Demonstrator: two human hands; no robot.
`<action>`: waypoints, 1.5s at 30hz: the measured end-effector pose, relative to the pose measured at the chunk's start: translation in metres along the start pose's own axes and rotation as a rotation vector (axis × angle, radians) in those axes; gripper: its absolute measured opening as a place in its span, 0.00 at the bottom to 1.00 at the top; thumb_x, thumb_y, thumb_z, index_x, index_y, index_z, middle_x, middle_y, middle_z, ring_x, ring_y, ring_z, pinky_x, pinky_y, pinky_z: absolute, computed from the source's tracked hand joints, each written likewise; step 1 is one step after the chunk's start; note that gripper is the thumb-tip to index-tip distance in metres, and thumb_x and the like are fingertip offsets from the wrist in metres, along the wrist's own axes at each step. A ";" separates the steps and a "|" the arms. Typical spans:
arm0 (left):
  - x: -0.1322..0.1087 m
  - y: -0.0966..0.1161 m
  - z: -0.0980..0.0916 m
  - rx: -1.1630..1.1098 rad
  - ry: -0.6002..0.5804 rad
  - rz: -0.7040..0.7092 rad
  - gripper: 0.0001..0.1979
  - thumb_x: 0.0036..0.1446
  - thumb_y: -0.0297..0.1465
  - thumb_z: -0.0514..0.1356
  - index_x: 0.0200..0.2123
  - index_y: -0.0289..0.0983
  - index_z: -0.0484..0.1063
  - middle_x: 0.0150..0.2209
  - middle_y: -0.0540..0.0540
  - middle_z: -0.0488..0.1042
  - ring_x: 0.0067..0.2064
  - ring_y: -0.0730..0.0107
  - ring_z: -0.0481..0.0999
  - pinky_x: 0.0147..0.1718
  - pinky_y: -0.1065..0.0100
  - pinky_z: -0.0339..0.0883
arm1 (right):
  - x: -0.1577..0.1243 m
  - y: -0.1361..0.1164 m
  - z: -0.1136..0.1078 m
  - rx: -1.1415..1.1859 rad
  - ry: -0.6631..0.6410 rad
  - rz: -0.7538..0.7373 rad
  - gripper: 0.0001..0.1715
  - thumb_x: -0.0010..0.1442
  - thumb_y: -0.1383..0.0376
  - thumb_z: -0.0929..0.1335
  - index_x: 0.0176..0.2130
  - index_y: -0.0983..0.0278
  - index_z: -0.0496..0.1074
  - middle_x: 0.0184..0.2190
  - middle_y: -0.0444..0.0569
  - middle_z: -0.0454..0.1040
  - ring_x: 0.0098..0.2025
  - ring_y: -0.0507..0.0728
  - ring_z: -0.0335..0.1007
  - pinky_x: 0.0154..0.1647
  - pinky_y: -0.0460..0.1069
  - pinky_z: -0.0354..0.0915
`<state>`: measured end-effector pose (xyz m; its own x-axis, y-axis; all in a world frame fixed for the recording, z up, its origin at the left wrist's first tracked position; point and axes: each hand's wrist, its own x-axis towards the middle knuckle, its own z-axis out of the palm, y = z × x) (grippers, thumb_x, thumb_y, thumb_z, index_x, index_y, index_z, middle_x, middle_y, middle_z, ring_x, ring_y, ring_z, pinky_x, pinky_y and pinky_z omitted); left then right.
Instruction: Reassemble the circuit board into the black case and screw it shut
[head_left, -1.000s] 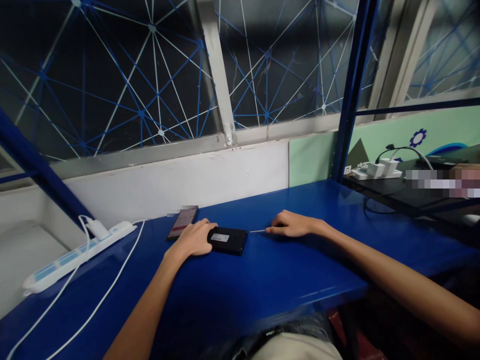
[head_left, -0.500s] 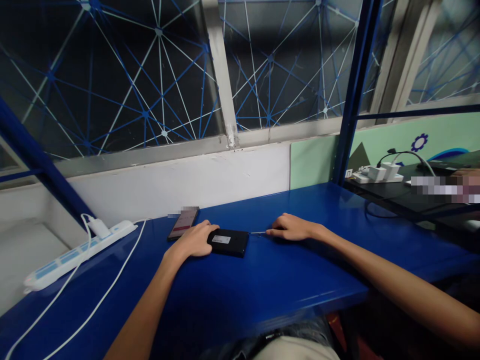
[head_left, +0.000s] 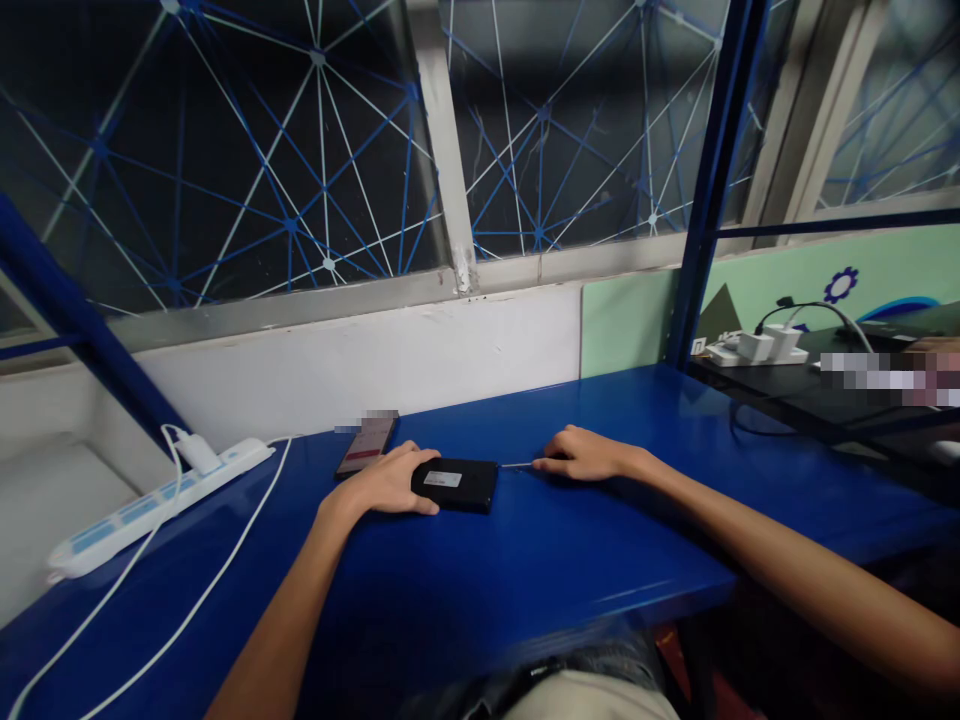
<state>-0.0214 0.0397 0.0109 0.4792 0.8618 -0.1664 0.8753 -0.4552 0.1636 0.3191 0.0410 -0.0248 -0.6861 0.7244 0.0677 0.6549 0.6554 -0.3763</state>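
Observation:
A flat black box with a pale label (head_left: 469,484) lies on the blue table. My left hand (head_left: 394,480) grips its left end, with the thumb along the near side and the fingers over the far side. To the right, my right hand (head_left: 581,455) is closed around a slim screwdriver; only its thin metal shaft (head_left: 517,465) shows, and the handle is hidden in the fingers. The shaft points left, its tip at the box's right edge. Whether the tip sits in a screw is too small to tell. A phone (head_left: 369,443) lies just behind my left hand.
A white power strip (head_left: 161,505) with a plugged-in charger and trailing white cables lies on the left of the blue table (head_left: 570,570). Blue metal posts (head_left: 709,200) rise at both sides. On a black desk at right are another power strip (head_left: 757,350) and part of another person's hand (head_left: 934,347).
My left thumb has shifted slightly to the right along the box's near side. The box has turned very slightly. My right hand and the screwdriver look almost unchanged.

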 end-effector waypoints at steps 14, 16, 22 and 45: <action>0.011 0.014 0.015 0.008 0.073 0.101 0.47 0.41 0.61 0.61 0.61 0.45 0.62 0.51 0.39 0.65 0.51 0.47 0.66 0.48 0.54 0.62 | 0.000 -0.001 -0.002 0.093 -0.006 0.018 0.29 0.65 0.49 0.59 0.25 0.66 0.70 0.18 0.42 0.63 0.20 0.49 0.53 0.24 0.47 0.48; 0.012 0.018 0.017 0.001 0.083 0.107 0.47 0.40 0.61 0.61 0.61 0.45 0.62 0.52 0.39 0.65 0.52 0.46 0.66 0.48 0.53 0.61 | 0.000 -0.002 -0.002 0.100 0.002 0.021 0.29 0.64 0.48 0.59 0.24 0.66 0.70 0.18 0.42 0.63 0.20 0.49 0.53 0.24 0.47 0.48; 0.016 0.031 0.024 -0.037 0.142 0.170 0.45 0.41 0.61 0.62 0.59 0.43 0.65 0.54 0.40 0.65 0.52 0.46 0.67 0.49 0.53 0.63 | 0.000 -0.003 -0.001 0.152 0.020 0.049 0.28 0.64 0.51 0.60 0.25 0.67 0.71 0.21 0.46 0.70 0.22 0.49 0.59 0.25 0.47 0.51; 0.018 0.058 0.031 -0.125 0.189 0.297 0.39 0.43 0.57 0.65 0.54 0.39 0.69 0.52 0.40 0.69 0.53 0.49 0.69 0.52 0.56 0.63 | 0.000 -0.004 -0.001 0.036 0.120 0.058 0.30 0.67 0.50 0.56 0.24 0.65 0.66 0.20 0.45 0.67 0.23 0.51 0.58 0.28 0.48 0.50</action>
<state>0.0400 0.0220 -0.0132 0.6800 0.7281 0.0869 0.6799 -0.6705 0.2970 0.3170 0.0381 -0.0218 -0.6032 0.7825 0.1547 0.6788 0.6054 -0.4156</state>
